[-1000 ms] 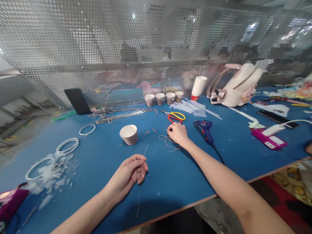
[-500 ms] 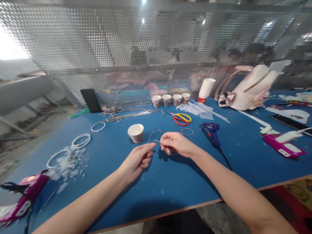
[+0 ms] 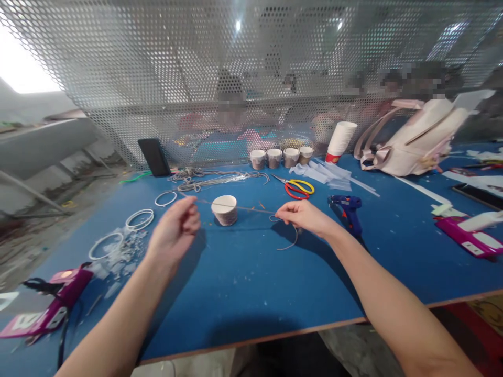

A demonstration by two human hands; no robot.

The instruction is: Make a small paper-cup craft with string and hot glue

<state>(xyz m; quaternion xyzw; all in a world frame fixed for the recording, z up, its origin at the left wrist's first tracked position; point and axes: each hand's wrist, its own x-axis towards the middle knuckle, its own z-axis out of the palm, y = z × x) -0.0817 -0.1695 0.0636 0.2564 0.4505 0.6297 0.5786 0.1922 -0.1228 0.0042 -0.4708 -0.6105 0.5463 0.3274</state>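
Observation:
A thin grey cord (image 3: 255,210) runs stretched between my two hands, passing in front of a small cup (image 3: 225,211) with a white rim and grey-brown side. My left hand (image 3: 178,225) is closed, pinching the cord's left part. At the other side my right hand (image 3: 302,215) pinches the cord between thumb and fingers, and a loose tail curls below it onto the table. Beyond the cup, scissors (image 3: 295,188) with red and yellow handles lie on the table. A blue glue gun (image 3: 348,210) rests right of my right hand.
White rings (image 3: 139,220) and clear scraps (image 3: 126,250) lie at left, near a purple power strip (image 3: 58,303). Farther back are a phone (image 3: 154,157), bundled cord (image 3: 196,179), several covered cups (image 3: 274,157), stacked paper cups (image 3: 341,142), and a pale backpack (image 3: 418,139). Another purple strip (image 3: 471,235) sits right.
My hands have moved apart from close together, the left going left and the right slightly right. The cord is now drawn out between them.

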